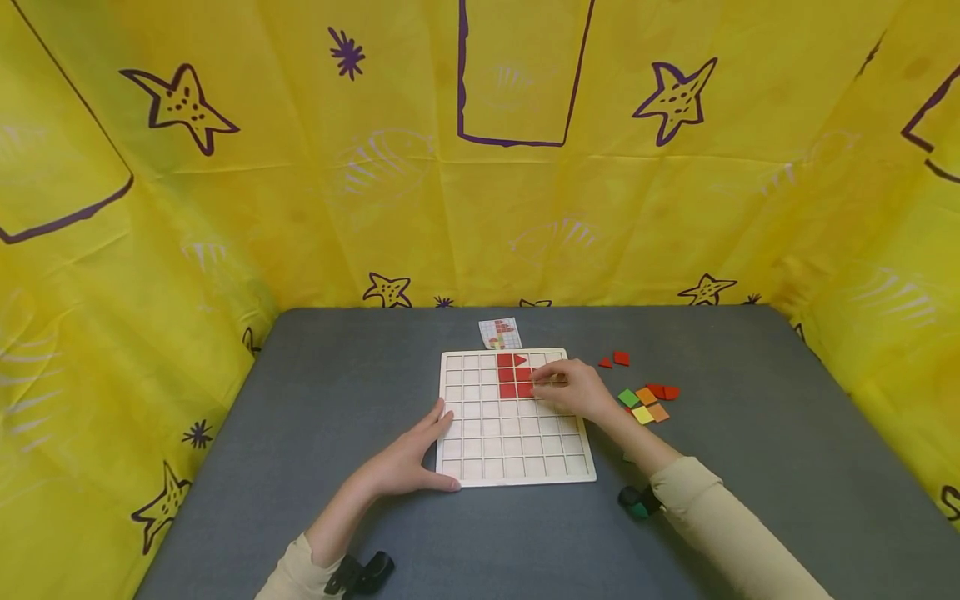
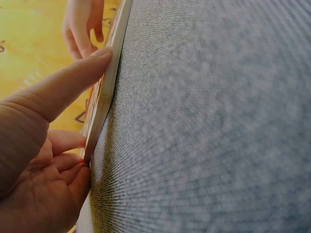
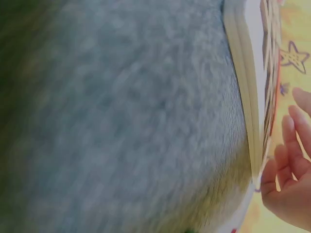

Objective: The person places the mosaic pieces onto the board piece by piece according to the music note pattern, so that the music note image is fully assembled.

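Observation:
A white gridded board [image 1: 510, 450] lies on the table, with red square tiles [image 1: 507, 374] and a red triangle [image 1: 520, 360] in its upper middle cells. My left hand [image 1: 408, 458] spreads around the board's near left corner. Its thumb rests on the near edge and its fingers touch the left side; the left wrist view shows the thumb [image 2: 73, 82] against the rim. Over the upper right of the board is my right hand [image 1: 573, 387], fingertips near the rightmost red tiles. In the right wrist view its fingers [image 3: 290, 138] are loosely bent, thumb apart, with no piece visible between them.
Behind the board lies a small pattern card [image 1: 500, 333]. To the right are a loose red square [image 1: 621, 358], a red triangle [image 1: 605, 362] and a cluster of green, orange, yellow and red tiles [image 1: 647, 397]. A yellow patterned cloth [image 1: 480, 208] hangs around the grey table [image 1: 345, 358].

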`<state>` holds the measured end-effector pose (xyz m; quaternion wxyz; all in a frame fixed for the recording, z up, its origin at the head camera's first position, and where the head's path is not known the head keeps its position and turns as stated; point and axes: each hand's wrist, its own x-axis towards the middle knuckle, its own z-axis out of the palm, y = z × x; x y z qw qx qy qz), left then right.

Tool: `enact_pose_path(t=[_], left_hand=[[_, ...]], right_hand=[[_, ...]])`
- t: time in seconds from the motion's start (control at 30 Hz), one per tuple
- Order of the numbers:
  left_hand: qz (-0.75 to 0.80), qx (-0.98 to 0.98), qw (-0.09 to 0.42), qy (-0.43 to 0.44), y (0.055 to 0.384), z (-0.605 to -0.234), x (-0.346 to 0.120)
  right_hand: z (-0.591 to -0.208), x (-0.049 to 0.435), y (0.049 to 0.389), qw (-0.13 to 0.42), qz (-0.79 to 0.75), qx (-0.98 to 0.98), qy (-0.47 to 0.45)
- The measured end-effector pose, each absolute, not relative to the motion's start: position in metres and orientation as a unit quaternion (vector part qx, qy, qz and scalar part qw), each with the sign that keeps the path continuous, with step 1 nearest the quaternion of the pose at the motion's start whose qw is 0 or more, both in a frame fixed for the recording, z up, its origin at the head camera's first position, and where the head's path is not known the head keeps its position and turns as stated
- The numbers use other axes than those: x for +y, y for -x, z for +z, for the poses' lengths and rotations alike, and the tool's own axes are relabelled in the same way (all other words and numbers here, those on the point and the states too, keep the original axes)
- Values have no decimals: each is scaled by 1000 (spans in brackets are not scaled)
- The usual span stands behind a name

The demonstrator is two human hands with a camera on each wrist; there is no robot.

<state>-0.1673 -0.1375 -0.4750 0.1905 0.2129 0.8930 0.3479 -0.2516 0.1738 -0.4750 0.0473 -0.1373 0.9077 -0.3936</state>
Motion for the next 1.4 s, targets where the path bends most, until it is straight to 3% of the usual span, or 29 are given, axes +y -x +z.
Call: enact_pose_path(t=[0.73,1.4], left_hand=[[351,892,188,-216,167,-473,-136],[353,891,189,-215,166,-473,-137]], right_hand=[[-470,271,254,22,-447,894,19],[-477,303,272,28,-360,932,-6]])
